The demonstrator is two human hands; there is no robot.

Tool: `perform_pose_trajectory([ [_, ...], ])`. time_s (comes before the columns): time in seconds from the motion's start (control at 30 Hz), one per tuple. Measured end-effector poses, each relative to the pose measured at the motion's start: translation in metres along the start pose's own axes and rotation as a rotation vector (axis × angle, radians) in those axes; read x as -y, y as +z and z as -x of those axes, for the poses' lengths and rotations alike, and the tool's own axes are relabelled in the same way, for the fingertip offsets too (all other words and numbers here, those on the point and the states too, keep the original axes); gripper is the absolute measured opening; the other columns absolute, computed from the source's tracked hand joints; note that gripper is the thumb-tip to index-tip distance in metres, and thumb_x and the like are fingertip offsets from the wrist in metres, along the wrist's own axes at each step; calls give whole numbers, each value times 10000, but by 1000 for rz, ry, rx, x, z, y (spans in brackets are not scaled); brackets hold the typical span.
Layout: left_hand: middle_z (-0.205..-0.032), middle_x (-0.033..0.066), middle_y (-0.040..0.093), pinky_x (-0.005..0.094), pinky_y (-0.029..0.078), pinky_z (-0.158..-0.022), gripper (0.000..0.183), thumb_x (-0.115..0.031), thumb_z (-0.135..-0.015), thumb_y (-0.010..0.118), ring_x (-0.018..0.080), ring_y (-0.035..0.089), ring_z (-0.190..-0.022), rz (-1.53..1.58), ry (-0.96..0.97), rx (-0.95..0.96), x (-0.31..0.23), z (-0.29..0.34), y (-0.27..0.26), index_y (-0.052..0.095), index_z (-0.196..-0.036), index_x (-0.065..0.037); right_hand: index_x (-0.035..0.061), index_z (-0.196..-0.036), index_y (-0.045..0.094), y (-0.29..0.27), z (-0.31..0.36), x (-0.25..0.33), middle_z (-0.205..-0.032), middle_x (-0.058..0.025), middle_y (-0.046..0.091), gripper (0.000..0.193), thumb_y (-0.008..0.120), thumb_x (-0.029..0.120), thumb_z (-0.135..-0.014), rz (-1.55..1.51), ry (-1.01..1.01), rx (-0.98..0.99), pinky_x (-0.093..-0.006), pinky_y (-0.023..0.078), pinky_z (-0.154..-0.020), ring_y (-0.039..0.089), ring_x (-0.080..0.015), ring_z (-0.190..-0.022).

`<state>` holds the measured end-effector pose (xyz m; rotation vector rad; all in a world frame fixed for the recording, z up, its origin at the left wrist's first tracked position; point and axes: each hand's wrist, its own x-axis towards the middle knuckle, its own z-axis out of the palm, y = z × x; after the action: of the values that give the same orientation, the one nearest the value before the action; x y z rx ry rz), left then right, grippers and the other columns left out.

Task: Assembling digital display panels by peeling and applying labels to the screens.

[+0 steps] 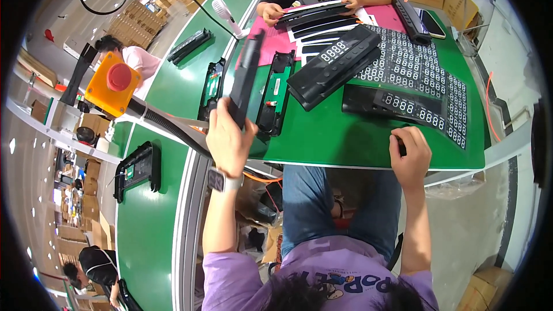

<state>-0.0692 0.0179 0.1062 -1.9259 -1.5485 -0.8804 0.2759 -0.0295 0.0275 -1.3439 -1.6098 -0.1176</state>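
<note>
My left hand (229, 141) grips a long black plastic housing (248, 75), held up on edge above the left side of the green table. Close by it lie an open black housing with a green circuit board (279, 89) and another open housing (213, 86). My right hand (411, 152) rests at the table's front edge, fingers curled, with nothing visible in them. Just beyond it are a black housing (360, 101) and a display film strip with white digits (410, 108). In the middle, black display housings (334, 66) lie stacked.
Sheets of digit films (403, 60) cover the right of the table (311, 144). Opposite, a person's hands (352, 1) hold a black housing (315, 15) over a pink mat (265, 52). An orange box with a red button (118, 78) stands left, beside the conveyor (144, 224).
</note>
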Motion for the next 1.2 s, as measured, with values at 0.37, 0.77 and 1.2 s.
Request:
perform_pose_trajectory([
  [0.37,-1183,248,649,405,578,-820,354,-83,-825,622,321,684,-977,242,676,84,-68,38,2,622,-1157,40,41,-978,680,-28,-27,51,-948,-114,634,281,737,14,-704,-93,-253,-82,-395,514,-756,621,-305,-861],
  [0.77,-1271,89,626,476,403,-1027,413,-130,-692,805,249,602,-1159,468,403,169,-67,57,-4,687,-1082,-66,96,-1119,671,-19,-43,51,-1134,-94,583,592,862,193,-567,-48,-199,516,-414,432,-918,555,-301,-1062],
  [1.2,-1260,232,570,402,484,-959,843,-338,-788,822,374,603,-1139,1560,-115,685,-147,102,-32,408,-1407,56,1,-1468,242,-15,90,100,-1281,-116,458,955,823,361,-802,-901,483,39,-355,398,-979,485,-214,-1130],
])
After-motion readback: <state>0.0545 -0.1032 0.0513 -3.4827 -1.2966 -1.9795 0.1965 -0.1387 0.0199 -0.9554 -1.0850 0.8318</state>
